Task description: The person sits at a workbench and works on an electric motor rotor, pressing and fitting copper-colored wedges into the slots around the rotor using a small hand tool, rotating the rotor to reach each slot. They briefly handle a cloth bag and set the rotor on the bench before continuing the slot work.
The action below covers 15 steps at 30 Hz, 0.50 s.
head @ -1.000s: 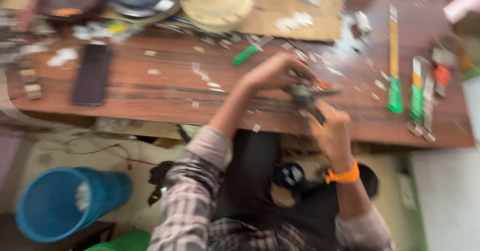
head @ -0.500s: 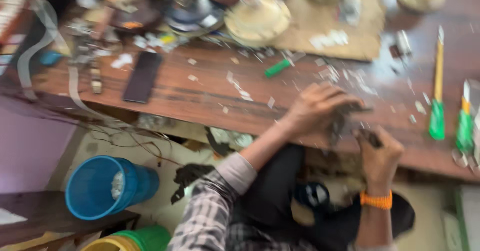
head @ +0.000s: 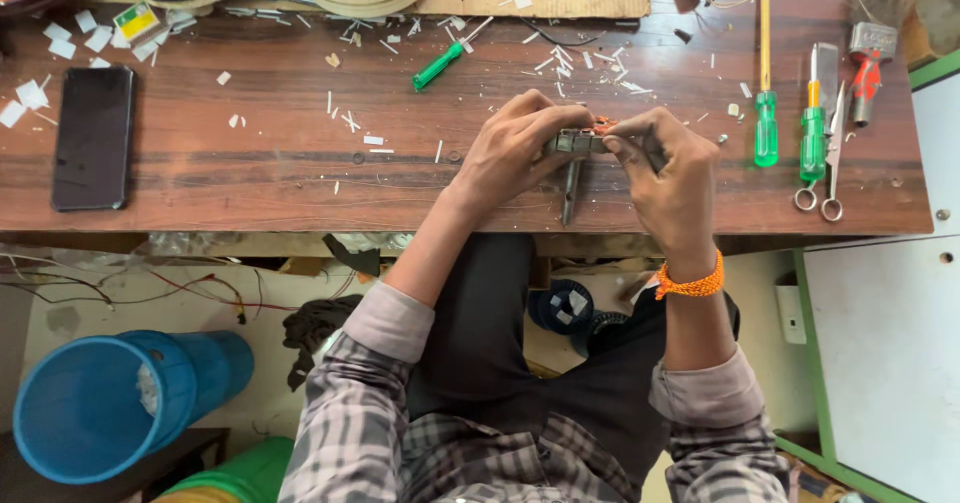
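Both hands meet over the near edge of the wooden tabletop (head: 250, 163). The left hand (head: 515, 148) and the right hand (head: 670, 168) have their fingers closed around a small grey metal tool (head: 573, 153), maybe pliers, with something orange at its tip. A black phone (head: 92, 135) lies far left. Green screwdrivers (head: 766, 123) and scissors (head: 830, 158) lie to the right.

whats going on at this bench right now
A person seated at a wooden workbench holds a small metal part between both hands. The left hand grips it from one side; the right hand pinches its other end. A green screwdriver, a phone, scissors and white scraps lie around.
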### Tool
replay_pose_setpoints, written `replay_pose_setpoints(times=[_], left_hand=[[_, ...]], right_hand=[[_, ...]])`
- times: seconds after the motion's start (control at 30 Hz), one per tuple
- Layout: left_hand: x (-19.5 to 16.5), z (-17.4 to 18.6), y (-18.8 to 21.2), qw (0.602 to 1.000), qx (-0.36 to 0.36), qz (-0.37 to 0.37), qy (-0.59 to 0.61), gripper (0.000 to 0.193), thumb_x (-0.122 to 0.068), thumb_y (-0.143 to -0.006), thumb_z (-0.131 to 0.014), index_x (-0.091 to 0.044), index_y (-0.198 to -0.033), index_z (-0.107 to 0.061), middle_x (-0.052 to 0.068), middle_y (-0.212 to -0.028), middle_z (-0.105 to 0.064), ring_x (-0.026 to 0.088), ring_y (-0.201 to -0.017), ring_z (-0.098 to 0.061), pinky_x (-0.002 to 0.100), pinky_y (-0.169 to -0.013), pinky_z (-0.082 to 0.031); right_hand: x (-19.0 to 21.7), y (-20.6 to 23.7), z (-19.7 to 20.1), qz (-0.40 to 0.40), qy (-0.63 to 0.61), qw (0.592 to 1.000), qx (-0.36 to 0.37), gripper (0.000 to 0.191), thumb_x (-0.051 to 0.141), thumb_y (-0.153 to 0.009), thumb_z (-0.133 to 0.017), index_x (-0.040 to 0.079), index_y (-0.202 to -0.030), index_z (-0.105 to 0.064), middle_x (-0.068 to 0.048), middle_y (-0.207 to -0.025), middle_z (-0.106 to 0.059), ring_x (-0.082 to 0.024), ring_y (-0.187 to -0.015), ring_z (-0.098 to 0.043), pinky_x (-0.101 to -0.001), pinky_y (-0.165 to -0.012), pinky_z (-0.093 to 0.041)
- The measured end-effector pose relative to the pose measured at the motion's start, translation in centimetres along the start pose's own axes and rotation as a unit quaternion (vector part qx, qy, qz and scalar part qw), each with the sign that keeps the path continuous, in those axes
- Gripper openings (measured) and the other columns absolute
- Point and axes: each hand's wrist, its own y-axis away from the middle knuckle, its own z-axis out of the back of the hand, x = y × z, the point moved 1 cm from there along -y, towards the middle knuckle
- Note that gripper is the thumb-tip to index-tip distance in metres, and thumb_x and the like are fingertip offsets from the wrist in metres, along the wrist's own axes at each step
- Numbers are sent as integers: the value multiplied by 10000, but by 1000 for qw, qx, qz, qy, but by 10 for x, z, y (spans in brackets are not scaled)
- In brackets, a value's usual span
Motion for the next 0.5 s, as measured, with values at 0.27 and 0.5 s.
replay_pose_setpoints(times=[0.27,0.5], left_hand=[[-8,0,5,999,-14,-14,-49,408,-140,-892,-805,-103,-1264,-642,40,-1170,-704,246,-1031,-644,384,-922,-559],[-8,0,4,999,-11,-7,-36,434,-118,-880,-797,-108,-1284,-639,37,-1176,-706,261,-1043,-640,384,-951,-560]], right_hand=[[-10,-21,9,-8,-94,990,108,58,30,-987,-733,13,-1029,-697,-10,-892,-726,-11,-825,-646,-215,-711,-519],[-29,-69,4,-24,36,977,207,95,118,-993,-725,36,-1037,-738,-82,-797,-712,-128,-684,-573,-329,-605,-449]])
